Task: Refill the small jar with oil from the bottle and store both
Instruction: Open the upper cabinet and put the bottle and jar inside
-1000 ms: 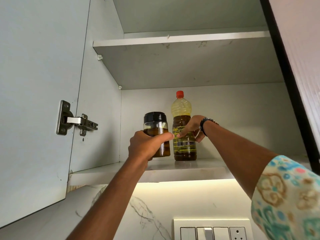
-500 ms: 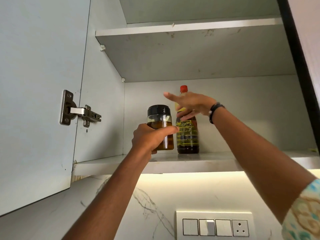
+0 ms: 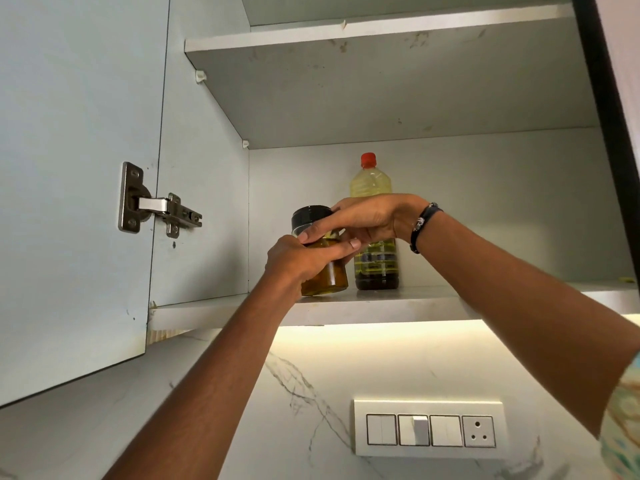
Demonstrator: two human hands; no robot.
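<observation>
- My left hand (image 3: 298, 261) is wrapped around the small jar (image 3: 323, 271). My fingers curl around its glass side and hold it tight.
- My right hand (image 3: 367, 220) is on the jar too. My thumb and fingers reach around the top part, just under the black lid (image 3: 310, 216).
- The jar stands up straight on the bottom shelf (image 3: 381, 303) of the cupboard, near the front edge. Its bottom looks like it touches the shelf.
- The jar has golden brown oil in it, and the oil comes up high.
- The oil bottle (image 3: 375, 265) stands just beside the jar, on its right side and a bit farther back on the same shelf. It is up straight.
- The bottle has a red cap (image 3: 368, 160). The top half looks pale yellow and the bottom looks dark. My right hand hides part of its middle.
- I cannot tell if the jar and the bottle touch each other.
- I wear a dark band (image 3: 424, 225) on my right wrist.
- The cupboard door (image 3: 76, 168) is open at the left, with a shiny metal hinge (image 3: 156, 206) on it.
- Another shelf (image 3: 381, 26) sits higher up in the cupboard.
- Under the cupboard there is a white stone wall (image 3: 242, 410) with grey lines and a board of switches (image 3: 429, 429) with one plug hole.
- A warm light (image 3: 381, 332) shines under the bottom shelf.
</observation>
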